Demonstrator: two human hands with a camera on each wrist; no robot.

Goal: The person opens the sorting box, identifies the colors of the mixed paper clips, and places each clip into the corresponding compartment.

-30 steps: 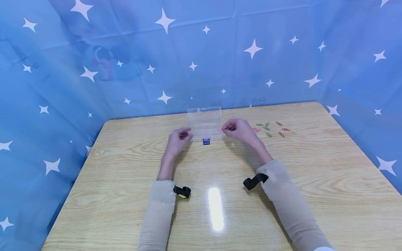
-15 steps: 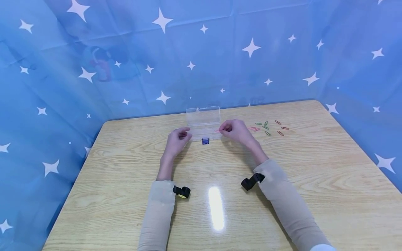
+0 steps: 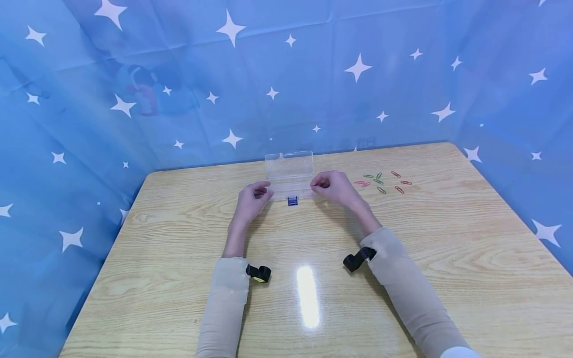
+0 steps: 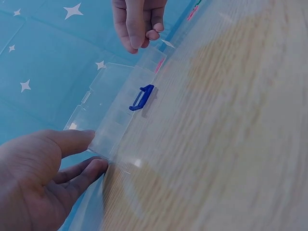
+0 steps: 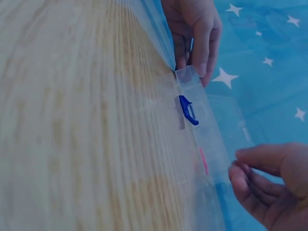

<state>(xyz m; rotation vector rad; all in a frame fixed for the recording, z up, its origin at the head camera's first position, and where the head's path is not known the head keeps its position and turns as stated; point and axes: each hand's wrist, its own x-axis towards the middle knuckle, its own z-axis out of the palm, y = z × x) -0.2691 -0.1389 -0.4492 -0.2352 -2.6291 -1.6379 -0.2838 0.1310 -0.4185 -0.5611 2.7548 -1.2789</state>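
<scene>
A clear plastic box (image 3: 286, 188) with compartments stands at the back of the table, its lid (image 3: 289, 165) raised. My left hand (image 3: 252, 201) holds the box's left end, thumb on the near corner and fingers at the side in the left wrist view. Above the box's right end is my right hand (image 3: 333, 187), thumb and index fingertips slightly apart with nothing between them in the right wrist view. A pink paper clip (image 5: 203, 161) lies inside the right end compartment. At the box's front hangs a blue latch (image 3: 292, 201).
Right of the box lie pink paper clips (image 3: 362, 183), several green paper clips (image 3: 378, 181) and red paper clips (image 3: 399, 190) on the wooden table (image 3: 179, 238). A blue star-patterned curtain (image 3: 286, 119) hangs right behind the table's back edge.
My right hand moved slightly left over the box and let go of the pink paper clip, which now lies in the box. The left hand stays at the box's left end.
</scene>
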